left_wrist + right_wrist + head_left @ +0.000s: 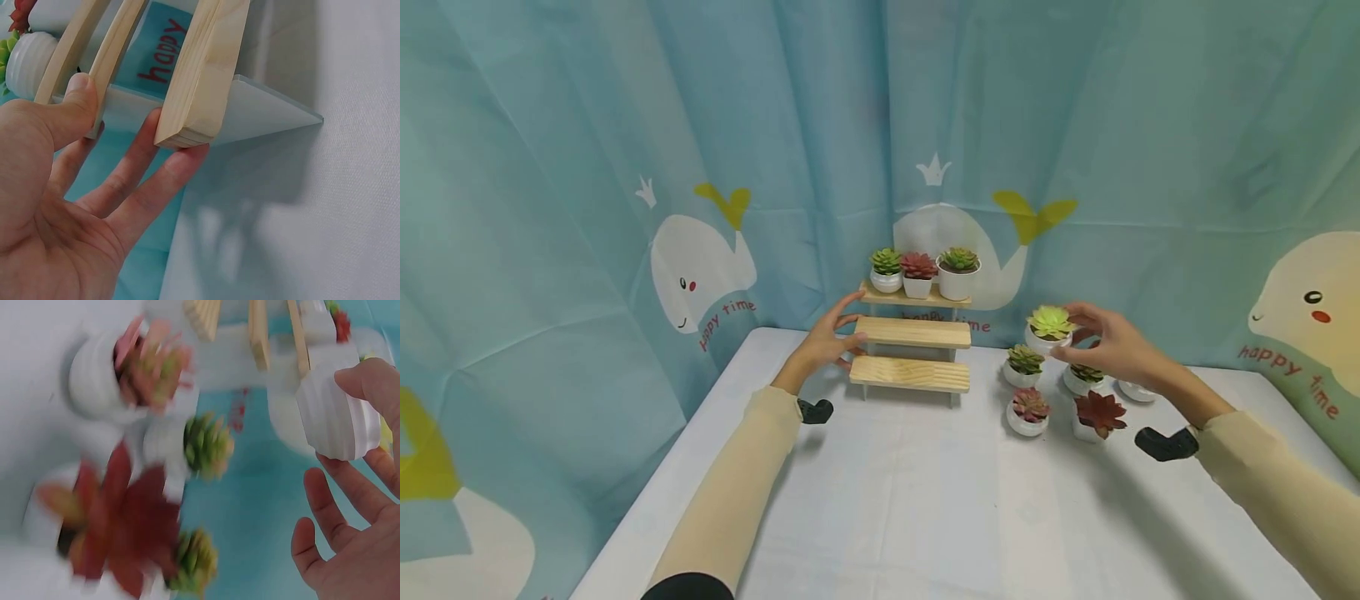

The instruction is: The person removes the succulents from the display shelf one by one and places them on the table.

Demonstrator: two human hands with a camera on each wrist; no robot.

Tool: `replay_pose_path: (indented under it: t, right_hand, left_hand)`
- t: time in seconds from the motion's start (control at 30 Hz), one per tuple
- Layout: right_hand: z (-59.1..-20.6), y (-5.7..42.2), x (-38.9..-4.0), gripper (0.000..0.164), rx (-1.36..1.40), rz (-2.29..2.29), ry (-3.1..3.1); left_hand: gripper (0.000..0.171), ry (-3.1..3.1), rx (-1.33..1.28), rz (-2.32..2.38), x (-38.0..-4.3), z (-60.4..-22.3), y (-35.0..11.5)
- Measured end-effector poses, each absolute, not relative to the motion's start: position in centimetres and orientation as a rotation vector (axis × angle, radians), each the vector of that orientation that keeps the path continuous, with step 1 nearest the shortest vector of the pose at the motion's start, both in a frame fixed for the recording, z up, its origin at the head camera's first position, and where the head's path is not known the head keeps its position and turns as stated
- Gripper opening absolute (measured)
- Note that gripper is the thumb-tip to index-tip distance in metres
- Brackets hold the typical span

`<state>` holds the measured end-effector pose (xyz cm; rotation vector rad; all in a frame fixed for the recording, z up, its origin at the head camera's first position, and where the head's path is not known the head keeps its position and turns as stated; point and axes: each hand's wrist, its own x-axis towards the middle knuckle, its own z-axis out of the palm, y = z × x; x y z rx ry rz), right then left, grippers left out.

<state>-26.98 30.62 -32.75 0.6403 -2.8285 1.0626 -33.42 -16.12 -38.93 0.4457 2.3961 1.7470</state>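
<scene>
My left hand (823, 342) is at the left ends of a three-tier wooden display stand (910, 373). In the left wrist view its thumb and index finger pinch one board (119, 56), while two other fingers touch the end of the thicker board (200, 106). My right hand (1112, 342) holds a light green potted succulent (1049, 323) above the other plants. The right wrist view shows thumb and fingertips on its ribbed white pot (337, 415); the leaves are mostly hidden there. On the top tier stand a green succulent (886, 265), a red one (917, 273) and a larger green one (957, 271).
Below the right hand, on the white table (910, 500), stand a green succulent (1024, 364), a pink one (1028, 410), a dark red one (1097, 414) and another green one (1084, 379). A white dish-like item (1138, 392) lies beside them. A blue whale-print curtain (820, 125) hangs behind.
</scene>
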Motion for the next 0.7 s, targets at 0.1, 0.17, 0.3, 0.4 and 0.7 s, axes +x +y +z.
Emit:
replay_pose_path:
  t: [0.1, 0.17, 0.3, 0.4, 0.7]
  right_hand:
    - [-33.1, 32.7, -26.4, 0.067, 0.61, 1.051, -2.821]
    - [-33.4, 33.9, -26.0, 0.066, 0.59, 1.05, -2.813]
    - [-33.9, 36.3, -25.2, 0.064, 0.55, 1.056, -2.813]
    - [-34.3, 37.8, -24.7, 0.063, 0.516, 1.056, -2.822]
    - [-36.1, 41.6, -22.6, 0.068, 0.418, 1.066, -2.844]
  left_hand:
    - [0.078, 2.395, 0.442, 1.743, -33.4, -39.0, -16.2]
    - [0.079, 2.398, 0.44, 1.742, -33.4, -39.1, -16.2]
    - [0.078, 2.401, 0.436, 1.737, -33.4, -39.1, -16.3]
    - [0.078, 2.397, 0.432, 1.736, -33.4, -39.1, -16.3]
    - [0.077, 2.397, 0.422, 1.73, -33.5, -39.0, -16.2]
